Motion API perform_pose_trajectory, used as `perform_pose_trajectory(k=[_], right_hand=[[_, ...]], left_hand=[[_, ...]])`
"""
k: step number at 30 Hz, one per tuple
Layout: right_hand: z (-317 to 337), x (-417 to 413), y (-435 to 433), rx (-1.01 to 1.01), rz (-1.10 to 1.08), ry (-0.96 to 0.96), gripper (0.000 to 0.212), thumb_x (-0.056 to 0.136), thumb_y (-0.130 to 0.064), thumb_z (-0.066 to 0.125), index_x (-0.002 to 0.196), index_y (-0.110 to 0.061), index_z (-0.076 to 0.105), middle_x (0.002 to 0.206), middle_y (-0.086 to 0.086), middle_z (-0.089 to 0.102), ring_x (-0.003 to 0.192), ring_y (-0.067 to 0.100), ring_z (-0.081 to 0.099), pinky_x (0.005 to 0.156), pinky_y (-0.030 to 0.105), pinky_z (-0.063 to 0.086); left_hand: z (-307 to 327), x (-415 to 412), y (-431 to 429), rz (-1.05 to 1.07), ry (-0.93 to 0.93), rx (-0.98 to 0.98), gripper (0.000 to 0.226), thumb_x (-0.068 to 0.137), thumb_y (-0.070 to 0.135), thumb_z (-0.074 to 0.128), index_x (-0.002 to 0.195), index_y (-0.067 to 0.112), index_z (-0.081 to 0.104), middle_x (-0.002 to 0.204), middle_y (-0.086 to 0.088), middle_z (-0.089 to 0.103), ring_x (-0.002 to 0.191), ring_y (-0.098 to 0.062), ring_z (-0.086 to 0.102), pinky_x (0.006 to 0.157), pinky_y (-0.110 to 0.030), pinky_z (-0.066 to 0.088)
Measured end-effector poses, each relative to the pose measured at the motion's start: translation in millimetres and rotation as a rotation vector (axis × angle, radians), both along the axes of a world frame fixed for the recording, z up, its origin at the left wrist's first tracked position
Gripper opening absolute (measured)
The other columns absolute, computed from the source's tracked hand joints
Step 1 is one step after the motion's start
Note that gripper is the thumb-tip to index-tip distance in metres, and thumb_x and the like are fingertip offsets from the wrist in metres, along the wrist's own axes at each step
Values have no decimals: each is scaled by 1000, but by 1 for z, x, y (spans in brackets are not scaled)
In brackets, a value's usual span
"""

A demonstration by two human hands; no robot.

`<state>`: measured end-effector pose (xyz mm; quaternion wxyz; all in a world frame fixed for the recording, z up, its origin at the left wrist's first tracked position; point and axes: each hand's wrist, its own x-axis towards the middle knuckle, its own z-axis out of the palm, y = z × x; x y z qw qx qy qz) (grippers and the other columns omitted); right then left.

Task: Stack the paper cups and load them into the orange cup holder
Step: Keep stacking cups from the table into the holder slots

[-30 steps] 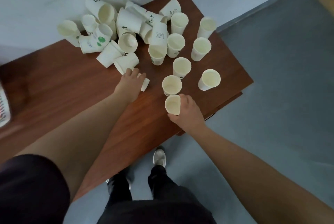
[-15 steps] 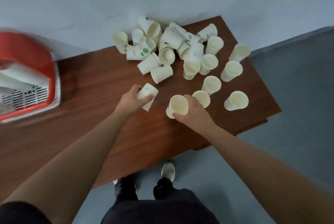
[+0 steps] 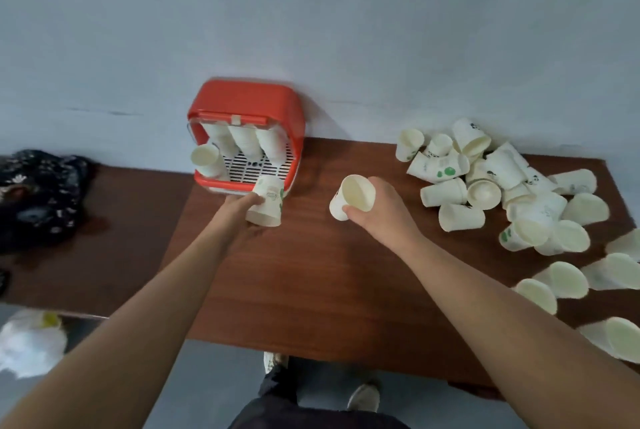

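Observation:
The orange cup holder point(image 3: 246, 101) stands against the wall at the back of the brown table point(image 3: 311, 273), with several stacks of white cups inside. My left hand point(image 3: 239, 210) grips a paper cup with green print point(image 3: 267, 202), mouth toward me, just in front of the holder's lower edge. My right hand point(image 3: 381, 212) holds a plain white cup point(image 3: 353, 195) above the table's middle, its mouth facing up and left. A heap of loose paper cups point(image 3: 485, 172) lies at the table's right.
More upright cups point(image 3: 568, 279) stand along the right front edge. A dark patterned cloth point(image 3: 38, 193) lies on the table's left part. A white crumpled bag point(image 3: 29, 342) sits on the floor at lower left. My shoes show below the table's front edge.
The view has swung left, bringing the orange holder into the middle. Both hands lifted their cups off the table; the left carried its cup over to the holder's front.

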<state>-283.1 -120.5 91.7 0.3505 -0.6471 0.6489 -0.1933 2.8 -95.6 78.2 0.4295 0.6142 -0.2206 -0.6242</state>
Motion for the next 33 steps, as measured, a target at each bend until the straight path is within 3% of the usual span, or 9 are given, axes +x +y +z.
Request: perform_pose_trajectory(k=[4,9,12,14,16,20,23,27,33], right_hand=[[11,75,-18,-40,58,-16,71,74,-42,83,134,-22,50,128,-4,54,108,13,54,85,29,47],[15,150,-35,-49,99,-56,67,74,-40,83,132,-24,53,125,-5,56,108,13,56,83,28,46],[11,181,-45,-39,92,-57,65,75,-40,82,131,-25,53,123,-6,56,107,12,56,82,27,45],[8,197,-52,-32,80,-54,64,75,-39,83,130,-25,53,122,-8,56,105,9,54,81,26,45],[6,210,-59,-28,68,-51,62,76,-35,83,130,-24,54,119,-11,55,103,7,53,80,23,43],[-1,227,-71,-23,30,-37,65,76,-36,82,132,-23,53,123,-8,56,106,9,54,83,26,45],[-5,236,-79,-26,7,-23,66,76,-40,82,133,-24,52,126,-6,57,111,12,56,89,34,53],[-5,250,-90,-52,-15,-30,70,76,-42,82,135,-27,48,127,-6,56,114,13,56,93,40,55],[2,275,-107,-76,-21,-86,74,79,-39,82,137,-28,38,133,-8,51,120,12,52,95,32,53]], left_hand=[[13,83,1,121,-110,-76,49,93,23,64,131,-2,46,109,-24,62,70,-24,67,50,-32,50],[28,150,-19,258,-161,-77,27,96,14,55,122,6,51,111,-20,62,89,-30,63,58,-33,45],[28,181,-45,268,-159,-71,36,80,19,54,114,9,50,121,-27,55,93,-33,58,65,-35,43],[27,195,-63,156,-297,-66,50,80,22,59,127,11,47,128,-20,52,98,-31,58,67,-33,46],[23,203,-79,26,-590,-80,65,88,22,66,144,11,36,128,-10,50,105,-27,57,76,-33,48],[4,211,-100,-174,-929,-213,72,81,29,80,141,11,44,132,-10,51,118,-27,54,98,-36,46],[-12,216,-114,-323,-1025,-260,78,81,31,81,148,17,45,140,-13,41,130,-31,44,108,-42,39],[-31,211,-128,-442,-1136,-322,80,80,33,83,145,8,43,135,-16,50,125,-36,46,103,-45,40],[-58,211,-141,-647,-1285,-326,76,84,41,77,147,11,46,148,-9,50,131,-31,47,107,-48,42]])
